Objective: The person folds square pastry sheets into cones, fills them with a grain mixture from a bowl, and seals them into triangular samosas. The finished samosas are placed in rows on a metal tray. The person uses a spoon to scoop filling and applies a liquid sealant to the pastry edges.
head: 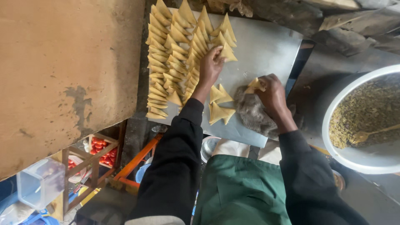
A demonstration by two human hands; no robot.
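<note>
Presently your left hand (211, 66) pinches a folded pastry triangle (227, 53) at twelve o'clock, while your right hand (271, 93) clasps another pastry (254, 85), mostly hidden, over grey cloth (252, 112).

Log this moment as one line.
left hand: placing pastry on rows | right hand: holding pastry piece over cloth | tray

Count by kind: 2 hands, left hand (211, 66) and right hand (271, 92). 1 metal tray (266, 46). 1 grey cloth (252, 112). 1 white bowl (333, 112) holding 1 spoon (364, 135). 3 loose folded pastry triangles (220, 106) near the hands; stacked pastry rows (175, 54) far left too many to count.
</note>
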